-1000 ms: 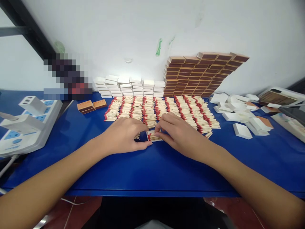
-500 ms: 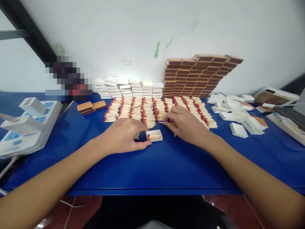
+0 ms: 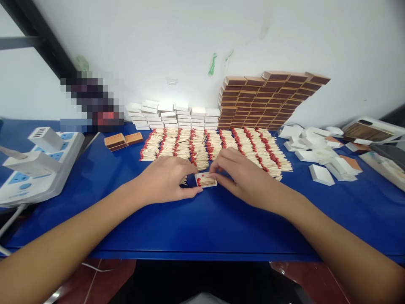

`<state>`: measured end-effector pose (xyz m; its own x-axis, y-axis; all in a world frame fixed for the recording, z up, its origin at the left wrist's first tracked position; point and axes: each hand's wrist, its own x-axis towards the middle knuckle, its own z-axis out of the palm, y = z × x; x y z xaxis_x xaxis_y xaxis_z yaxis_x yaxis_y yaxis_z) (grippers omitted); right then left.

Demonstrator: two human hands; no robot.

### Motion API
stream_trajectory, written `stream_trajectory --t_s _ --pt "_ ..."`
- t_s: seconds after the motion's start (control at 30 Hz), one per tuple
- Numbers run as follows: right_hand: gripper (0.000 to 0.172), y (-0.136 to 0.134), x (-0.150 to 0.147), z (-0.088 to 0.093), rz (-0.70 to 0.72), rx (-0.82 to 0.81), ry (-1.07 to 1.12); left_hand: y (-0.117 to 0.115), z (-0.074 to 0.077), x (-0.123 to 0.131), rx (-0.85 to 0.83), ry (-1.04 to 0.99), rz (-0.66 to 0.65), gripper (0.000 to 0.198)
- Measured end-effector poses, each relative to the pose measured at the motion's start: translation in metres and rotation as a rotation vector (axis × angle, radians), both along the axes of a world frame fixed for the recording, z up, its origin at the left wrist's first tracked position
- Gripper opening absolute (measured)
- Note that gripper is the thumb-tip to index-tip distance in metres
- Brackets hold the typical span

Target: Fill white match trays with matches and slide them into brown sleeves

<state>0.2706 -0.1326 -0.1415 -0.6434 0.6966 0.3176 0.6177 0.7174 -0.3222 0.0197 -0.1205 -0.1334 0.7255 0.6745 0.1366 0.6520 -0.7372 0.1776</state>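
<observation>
A small white matchbox tray (image 3: pixel 206 185) lies on the blue table with red-headed matches (image 3: pixel 207 180) in it. My left hand (image 3: pixel 169 179) grips the tray's left end between thumb and fingers. My right hand (image 3: pixel 240 177) is closed in a pinch at the tray's right side, and a match (image 3: pixel 203 175) from its fingertips shows its red head over the tray. How many matches are in the pinch is hidden by the fingers. Behind both hands, loose matches (image 3: pixel 215 145) are spread in several rows, red heads to the left.
White trays (image 3: pixel 198 112) are stacked along the wall beside a tall stack of brown matchboxes (image 3: pixel 253 101). Two orange matchboxes (image 3: pixel 115 140) sit at the left, near a white power strip (image 3: pixel 60 169). Loose white trays (image 3: pixel 321 174) and a phone (image 3: pixel 373 128) are at the right.
My right hand has moved left from the match rows to the tray, bringing a match over it. My left hand keeps its hold on the tray. The view has shifted slightly.
</observation>
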Motion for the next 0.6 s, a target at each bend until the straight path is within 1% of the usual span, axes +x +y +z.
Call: stream_trajectory --t_s 0.1,0.2,0.3,0.37,0.4,0.5,0.6 --pt "0.009 -0.006 -0.004 0.000 0.047 -0.013 -0.009 0.000 0.000 0.001 -0.005 -0.002 0.002 0.034" --pt "0.008 0.000 0.001 -0.001 0.018 -0.010 0.027 0.000 -0.001 0.000 0.001 -0.019 -0.008 0.032" --pt "0.012 0.014 0.013 -0.004 -0.059 0.105 0.047 -0.001 -0.002 -0.001 0.008 -0.024 -0.018 0.033" --pt "0.015 0.023 0.020 -0.008 -0.101 0.190 0.003 -0.001 -0.002 -0.001 0.007 -0.021 -0.016 0.032" --pt "0.017 0.027 0.023 -0.010 -0.112 0.201 -0.028 -0.001 -0.002 -0.001 0.006 -0.021 -0.013 0.032" --pt "0.019 0.034 0.027 -0.015 -0.117 0.176 -0.096 -0.001 -0.001 -0.001 -0.001 -0.024 -0.002 0.030" --pt "0.019 0.035 0.026 -0.016 -0.121 0.161 -0.098 -0.001 0.001 -0.001 -0.003 -0.024 -0.006 0.032"
